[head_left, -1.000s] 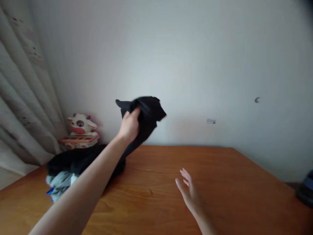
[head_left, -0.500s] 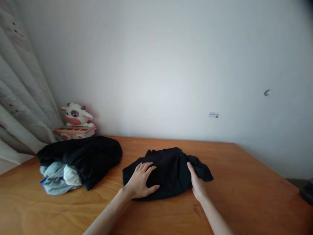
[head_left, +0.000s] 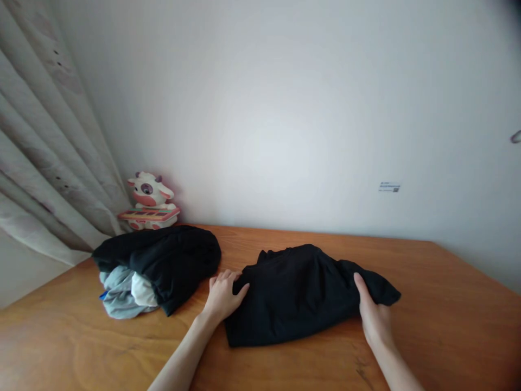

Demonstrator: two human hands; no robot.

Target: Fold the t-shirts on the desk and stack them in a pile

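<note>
On my feed the black cloth [head_left: 288, 298], aloft a second ago, lies spread wider on the table [head_left: 439, 326]. I see the left hand [head_left: 222, 297] shifted from its top to its left edge, and the right hand [head_left: 374, 321], empty at first, gripping its right end.

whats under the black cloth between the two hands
Wooden table shows around the black cloth. The right hand has its thumb on top, fingers hidden beneath. Anything else under there is covered.
</note>
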